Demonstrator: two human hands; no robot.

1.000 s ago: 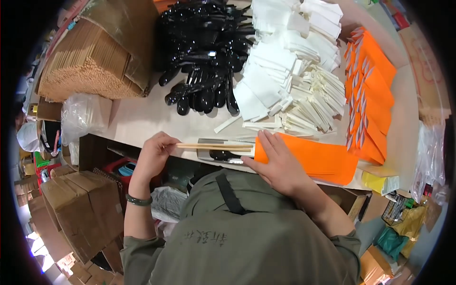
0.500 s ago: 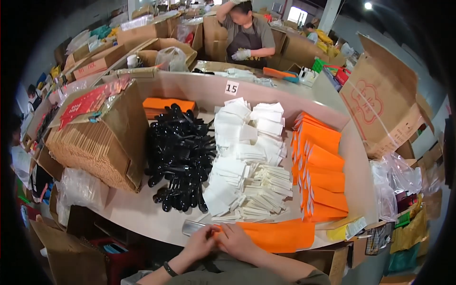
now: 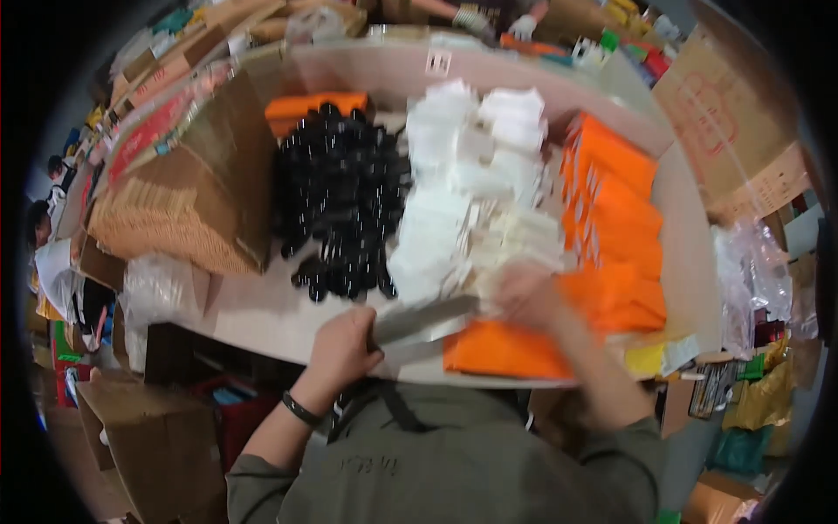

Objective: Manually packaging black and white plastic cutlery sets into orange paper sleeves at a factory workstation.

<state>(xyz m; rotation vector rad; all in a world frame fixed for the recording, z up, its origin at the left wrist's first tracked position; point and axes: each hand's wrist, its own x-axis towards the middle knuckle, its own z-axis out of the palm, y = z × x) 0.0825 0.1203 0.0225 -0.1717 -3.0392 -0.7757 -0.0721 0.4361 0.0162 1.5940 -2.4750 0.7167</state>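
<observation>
My left hand is closed on one end of a flat grey strip at the table's front edge. The strip slants right, its far end close to my right hand. Motion smears that hand's fingers, over the near end of the thin cream packets. Flat orange sleeves lie below it along the front edge, and a larger fanned stack of orange sleeves stands to its right. White folded packets fill the middle. Beyond my left hand is a heap of black plastic spoons.
A cardboard box packed with brown flat pieces stands at the table's left. Past the right wall is an open carton with clear plastic bags. A yellow box sits at the front right. Across the table are a co-worker's gloved hands.
My hands, together over the orange sleeves before, have moved apart: right hand forward and right, left hand onto the grey strip. The view has tilted downward, shifting the table up.
</observation>
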